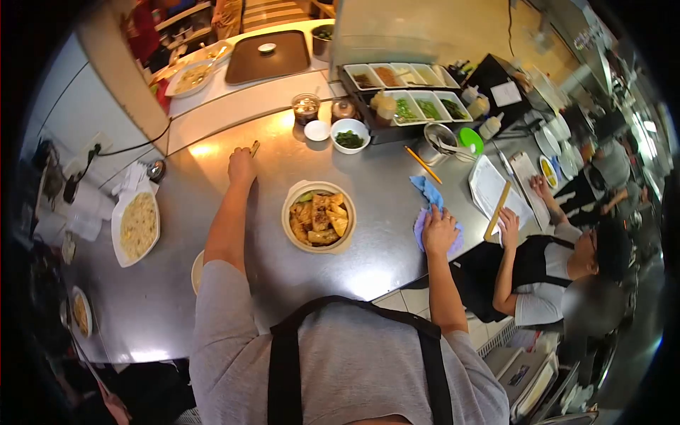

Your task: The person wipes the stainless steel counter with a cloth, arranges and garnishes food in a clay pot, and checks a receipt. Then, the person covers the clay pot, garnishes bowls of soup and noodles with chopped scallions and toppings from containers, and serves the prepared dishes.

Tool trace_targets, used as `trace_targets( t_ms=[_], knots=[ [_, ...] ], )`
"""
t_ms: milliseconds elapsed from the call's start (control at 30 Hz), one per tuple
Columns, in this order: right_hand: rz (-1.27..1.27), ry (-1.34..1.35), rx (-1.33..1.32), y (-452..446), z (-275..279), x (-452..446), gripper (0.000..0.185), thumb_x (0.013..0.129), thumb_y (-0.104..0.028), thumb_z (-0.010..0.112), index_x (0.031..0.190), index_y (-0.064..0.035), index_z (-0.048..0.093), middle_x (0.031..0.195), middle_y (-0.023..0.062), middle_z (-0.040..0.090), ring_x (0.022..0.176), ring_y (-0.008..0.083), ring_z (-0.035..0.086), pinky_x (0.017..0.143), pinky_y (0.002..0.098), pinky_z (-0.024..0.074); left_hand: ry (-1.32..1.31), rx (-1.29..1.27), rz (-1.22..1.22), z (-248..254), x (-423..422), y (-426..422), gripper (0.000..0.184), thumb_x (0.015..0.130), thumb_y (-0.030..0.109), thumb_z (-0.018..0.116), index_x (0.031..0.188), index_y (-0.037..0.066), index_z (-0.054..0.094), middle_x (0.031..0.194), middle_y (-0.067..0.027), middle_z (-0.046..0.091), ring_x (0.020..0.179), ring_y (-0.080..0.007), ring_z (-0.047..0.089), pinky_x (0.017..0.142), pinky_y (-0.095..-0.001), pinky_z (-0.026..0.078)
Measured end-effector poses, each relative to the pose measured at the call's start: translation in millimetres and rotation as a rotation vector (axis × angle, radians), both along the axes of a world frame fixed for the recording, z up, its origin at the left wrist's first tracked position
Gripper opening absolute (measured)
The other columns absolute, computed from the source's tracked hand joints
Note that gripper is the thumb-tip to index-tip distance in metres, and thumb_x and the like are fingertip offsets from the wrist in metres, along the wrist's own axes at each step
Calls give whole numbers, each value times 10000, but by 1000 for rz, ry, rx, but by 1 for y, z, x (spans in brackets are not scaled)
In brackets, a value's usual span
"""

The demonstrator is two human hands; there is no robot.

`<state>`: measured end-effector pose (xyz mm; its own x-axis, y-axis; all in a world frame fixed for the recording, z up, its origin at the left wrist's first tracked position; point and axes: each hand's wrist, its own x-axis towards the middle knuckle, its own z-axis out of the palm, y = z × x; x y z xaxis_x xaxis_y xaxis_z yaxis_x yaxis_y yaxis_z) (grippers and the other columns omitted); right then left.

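A tan clay pot (285,219) filled with browned tofu-like pieces (322,216) and some greens stands on the steel counter between my arms. My left hand (242,167) reaches to the far side of the counter, left of the pot. Its fingers are closed at a small tan-brown piece (255,149), whose kind I cannot make out. To the right of the pot, my right hand (440,231) presses down on a purple cloth (421,228) near the counter's edge. A blue cloth (427,188) lies just beyond those fingers.
A dish of fried rice (138,227) sits at left. Behind the pot are a bowl of chopped greens (350,138), a small white dish (316,130) and topping trays (404,74). An orange pencil (423,165) lies at right, where a co-worker (542,273) stands beside papers (489,185).
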<state>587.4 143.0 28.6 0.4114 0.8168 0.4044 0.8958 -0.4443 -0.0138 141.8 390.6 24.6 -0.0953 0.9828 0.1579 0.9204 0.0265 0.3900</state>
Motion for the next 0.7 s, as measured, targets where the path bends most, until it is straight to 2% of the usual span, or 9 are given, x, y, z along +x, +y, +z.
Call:
trace_targets(
  t_ms=[33,133,200,267,367,467,500,600,700],
  knots=[
    [4,16,2,0,2,-1,320,826,-295,569,1124,-182,601,1165,92,563,1046,280,511,816,473,396,2,2,-29,0,5,-3,235,804,93,517,1015,54,614,1036,-177,574,954,-352,570,805,-431,477],
    [12,39,-13,5,-3,4,325,826,-298,565,1128,-184,597,1169,89,557,1053,272,505,829,485,392,-13,-114,-321,17,37,-7,214,741,119,592,929,34,648,855,-159,616,825,-331,606,744,-387,483],
    [30,46,-27,6,-6,12,338,824,-300,559,1141,-187,590,1179,87,548,1063,267,499,840,498,390,51,-143,-490,33,72,-11,185,735,89,564,889,32,649,768,-166,619,760,-334,611,704,-377,485],
    [68,66,-22,6,-2,16,349,818,-299,556,1147,-187,585,1179,85,543,1065,262,497,852,506,387,-22,-240,-595,72,117,-42,193,736,69,516,876,47,648,872,-208,603,861,-368,587,745,-426,466],
    [162,91,29,7,-2,23,352,804,-299,562,1137,-186,586,1158,90,548,1044,257,506,837,491,390,-62,-136,-790,67,171,-65,228,740,73,526,929,59,652,893,-208,603,857,-373,584,758,-430,466],
    [216,139,26,6,6,26,346,792,-295,569,1120,-186,589,1139,91,558,1024,254,511,804,473,390,-28,-182,-786,69,218,-90,234,762,68,524,958,62,651,933,-208,598,871,-371,584,777,-428,469],
    [247,114,58,6,5,29,336,786,-296,576,1103,-185,595,1118,87,568,1008,251,513,777,459,387,-46,-127,-775,67,230,-93,255,792,80,531,1027,42,624,1004,-196,587,922,-353,579,802,-433,460],
    [320,150,71,5,3,38,334,786,-299,579,1098,-182,597,1113,86,571,1005,252,513,781,459,383,-232,60,-639,66,246,-111,290,817,99,541,1092,18,584,1009,-177,577,927,-330,574,801,-419,454],
    [410,219,58,5,7,47,394,785,-323,589,1151,-182,555,1151,97,552,1015,263,506,793,464,371,-308,1,-611,102,253,-158,331,829,120,550,1139,4,549,1004,-155,570,887,-298,570,778,-382,457]
  ],
)
